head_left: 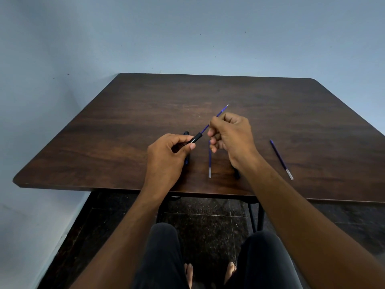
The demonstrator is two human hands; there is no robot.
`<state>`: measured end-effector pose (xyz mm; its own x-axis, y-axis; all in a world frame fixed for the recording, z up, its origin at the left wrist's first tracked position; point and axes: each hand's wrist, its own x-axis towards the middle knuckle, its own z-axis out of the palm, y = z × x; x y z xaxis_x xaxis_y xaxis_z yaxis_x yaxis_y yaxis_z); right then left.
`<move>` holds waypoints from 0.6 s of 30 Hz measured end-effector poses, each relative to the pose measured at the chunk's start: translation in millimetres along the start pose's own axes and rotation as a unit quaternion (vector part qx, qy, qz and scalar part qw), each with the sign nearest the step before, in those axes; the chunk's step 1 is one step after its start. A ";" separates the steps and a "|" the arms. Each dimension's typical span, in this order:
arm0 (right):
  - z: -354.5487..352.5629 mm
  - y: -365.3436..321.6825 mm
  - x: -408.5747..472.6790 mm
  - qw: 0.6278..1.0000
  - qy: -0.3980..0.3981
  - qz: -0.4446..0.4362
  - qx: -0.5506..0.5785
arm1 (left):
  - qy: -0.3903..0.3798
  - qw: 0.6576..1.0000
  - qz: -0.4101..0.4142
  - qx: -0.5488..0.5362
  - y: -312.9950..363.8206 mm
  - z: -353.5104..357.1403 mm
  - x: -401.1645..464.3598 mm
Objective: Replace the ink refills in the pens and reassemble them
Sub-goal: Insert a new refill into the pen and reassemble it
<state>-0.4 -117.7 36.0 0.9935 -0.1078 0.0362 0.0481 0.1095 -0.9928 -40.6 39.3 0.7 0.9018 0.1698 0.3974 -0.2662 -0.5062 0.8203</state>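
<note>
My left hand (166,155) grips a black pen barrel (195,139) above the wooden table (125,122). A blue ink refill (221,111) sticks out of the barrel's open end, slanting up to the right. My right hand (231,134) pinches that refill near its middle. A second blue refill (209,163) lies on the table between my hands, pointing toward me. A third refill (281,159) lies to the right. Another black pen part (187,158) lies under my left hand, mostly hidden. A dark piece (237,174) shows beneath my right wrist.
The table sits against a pale blue wall, its near edge just above my knees. My legs and bare feet show below on a dark speckled floor, with the table's metal legs (253,217) between.
</note>
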 end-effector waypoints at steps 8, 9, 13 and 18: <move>-3.0 3.8 -4.0 0.998 -0.032 -0.008 -0.049 | 0.015 1.000 -0.019 -0.003 -0.9 0.1 1.4; -4.8 2.6 -3.4 0.999 -0.027 -0.008 -0.028 | 0.019 1.000 -0.024 -0.006 -1.2 0.3 1.7; -8.9 0.9 -1.6 0.999 -0.007 -0.010 0.036 | 0.027 0.999 -0.032 -0.011 -2.6 0.6 2.5; -5.9 -0.7 -0.4 0.999 -0.012 -0.007 0.039 | 0.025 0.999 -0.039 -0.008 -2.7 0.0 3.0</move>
<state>-1.4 -123.6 36.1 0.9948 -0.0856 0.0546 0.0696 0.1841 -0.9804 -37.2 41.2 -0.3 0.9024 0.2498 0.3511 -0.2011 -0.4765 0.8559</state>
